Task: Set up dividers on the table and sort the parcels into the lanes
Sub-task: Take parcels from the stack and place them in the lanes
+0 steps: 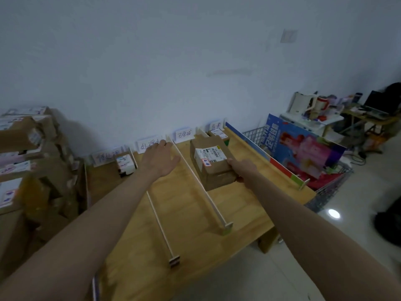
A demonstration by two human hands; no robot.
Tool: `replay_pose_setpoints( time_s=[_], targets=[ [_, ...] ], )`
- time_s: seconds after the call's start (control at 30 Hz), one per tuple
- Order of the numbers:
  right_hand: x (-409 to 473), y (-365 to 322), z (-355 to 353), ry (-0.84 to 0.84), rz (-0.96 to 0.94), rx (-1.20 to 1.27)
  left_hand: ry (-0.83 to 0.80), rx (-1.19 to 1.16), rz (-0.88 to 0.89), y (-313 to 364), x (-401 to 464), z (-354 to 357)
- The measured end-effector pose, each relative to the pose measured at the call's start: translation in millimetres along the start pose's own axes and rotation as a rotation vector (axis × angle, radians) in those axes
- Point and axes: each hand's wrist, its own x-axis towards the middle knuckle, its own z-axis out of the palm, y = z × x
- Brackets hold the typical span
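**A:** Where does the parcel lie relative to the hands?

**B:** The brown cardboard parcel with a white shipping label (211, 162) sits on the pale wooden counter (245, 205), in the lane right of the long white divider strip (200, 182) that runs from the wall toward the near edge. The right hand (243, 169) grips the parcel's near right corner, fingers curled round it. The parcel's long axis runs along the lane, toward the wall. The right hand is plainly the nearer one.

**A:** And the left?

**B:** The left hand (161, 158) hovers one lane over, fingers spread and holding nothing, just across the divider from the parcel. Any push deeper into the lane looks like the right hand's job.

**A:** The count?

**B:** Three thin white dividers show clearly on the counter, plus a colourful printed board (263, 157) standing along the right side. Four handwritten paper lane cards (184, 134) lean against the wall. Three parcels are in lanes: this one, a small white box (125, 165) in the left lane and a small labelled box (218, 134) at the far right. Stacked brown cartons (26, 166) wait at left; their number cannot be told.
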Motion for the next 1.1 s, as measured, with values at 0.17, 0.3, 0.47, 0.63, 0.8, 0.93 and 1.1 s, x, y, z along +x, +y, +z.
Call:
replay_pose_setpoints(
  time_s=[0.17, 0.3, 0.47, 0.63, 0.8, 0.93, 1.1],
  targets=[
    [47, 20, -54, -0.025, -0.005, -0.049, -0.023, 0.007, -0.017, 67, 11, 33],
    [79, 27, -89, -0.042, 0.002, -0.014, -0.047, 0.032, -0.029, 102, 20, 46],
    [119, 31, -108, -0.015, 0.003, 0.027, -0.077, 0.051, -0.057, 131, 48, 59],
    [169, 33, -118, -0.062, 0.026, 0.021, -0.102, 0.031, -0.050, 155, 96, 84],
    [231, 24, -122, -0.046, 0.029, -0.018, -0.115, 0.006, -0.059, 174, 158, 114],
    [281, 18, -128, -0.046, 0.058, -0.059, -0.140, -0.022, -0.077, 181, 206, 132],
    [337, 11, -132, -0.029, 0.077, -0.016, -0.153, -0.035, -0.094, 188, 251, 153]
  ],
)
